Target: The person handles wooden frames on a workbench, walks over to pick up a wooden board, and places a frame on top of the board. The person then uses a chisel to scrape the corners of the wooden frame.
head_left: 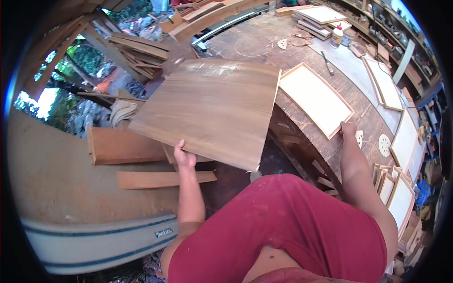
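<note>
Beside the workbench (302,127), left grip (186,159) on smooth, rectangular, brown-grained panel (212,108)

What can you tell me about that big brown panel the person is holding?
The brown panel is a broad, flat, four-sided sheet that looks like wood or veneer, with fine grain running roughly lengthwise. Pale glare marks its far part, and a lighter edge shows along its right side. It is held slightly tilted, left of the framed tray. The left hand grips its near edge; the right hand is away from it.
</note>
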`<act>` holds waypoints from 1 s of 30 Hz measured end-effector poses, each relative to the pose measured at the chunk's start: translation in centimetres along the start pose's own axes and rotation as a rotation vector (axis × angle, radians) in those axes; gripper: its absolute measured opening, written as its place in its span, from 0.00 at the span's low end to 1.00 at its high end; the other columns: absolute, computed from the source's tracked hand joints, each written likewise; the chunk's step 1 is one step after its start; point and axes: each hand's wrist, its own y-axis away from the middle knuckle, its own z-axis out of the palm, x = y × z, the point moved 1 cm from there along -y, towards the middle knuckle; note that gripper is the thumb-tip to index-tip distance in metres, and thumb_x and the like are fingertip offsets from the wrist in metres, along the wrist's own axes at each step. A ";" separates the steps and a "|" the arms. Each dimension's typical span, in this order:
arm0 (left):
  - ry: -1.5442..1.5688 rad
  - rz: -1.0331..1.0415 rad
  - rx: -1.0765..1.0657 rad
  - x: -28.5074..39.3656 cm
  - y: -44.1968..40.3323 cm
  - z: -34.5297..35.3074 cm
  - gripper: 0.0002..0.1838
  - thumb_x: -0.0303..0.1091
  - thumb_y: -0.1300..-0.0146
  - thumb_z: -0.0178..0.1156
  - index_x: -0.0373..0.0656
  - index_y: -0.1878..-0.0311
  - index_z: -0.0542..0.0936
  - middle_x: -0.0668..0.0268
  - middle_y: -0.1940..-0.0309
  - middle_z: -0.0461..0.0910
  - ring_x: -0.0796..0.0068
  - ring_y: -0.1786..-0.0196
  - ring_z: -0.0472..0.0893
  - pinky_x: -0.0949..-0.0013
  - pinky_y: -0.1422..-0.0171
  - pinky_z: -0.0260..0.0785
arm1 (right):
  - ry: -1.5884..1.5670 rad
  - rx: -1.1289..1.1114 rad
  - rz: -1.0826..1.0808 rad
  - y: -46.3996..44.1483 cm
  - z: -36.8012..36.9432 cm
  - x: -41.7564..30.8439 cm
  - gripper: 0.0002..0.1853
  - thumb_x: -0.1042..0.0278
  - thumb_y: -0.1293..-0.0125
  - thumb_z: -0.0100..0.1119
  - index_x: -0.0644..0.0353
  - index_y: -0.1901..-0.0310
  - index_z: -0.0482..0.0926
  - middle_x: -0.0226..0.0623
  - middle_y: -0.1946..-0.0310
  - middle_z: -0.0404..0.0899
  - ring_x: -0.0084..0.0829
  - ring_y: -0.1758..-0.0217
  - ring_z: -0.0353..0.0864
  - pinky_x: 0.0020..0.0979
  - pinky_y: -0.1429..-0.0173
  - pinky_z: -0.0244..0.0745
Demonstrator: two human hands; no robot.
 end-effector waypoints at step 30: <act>-0.063 -0.122 0.017 2.5 -12.2 -11.5 0.31 0.32 0.41 0.58 0.30 0.35 0.66 0.50 0.43 0.74 0.53 0.39 0.76 0.51 0.34 0.69 | 0.295 -0.140 0.104 10.5 -3.4 11.3 0.18 0.52 0.29 0.49 0.57 0.71 0.72 0.37 0.82 0.71 0.32 0.85 0.74 0.34 0.85 0.68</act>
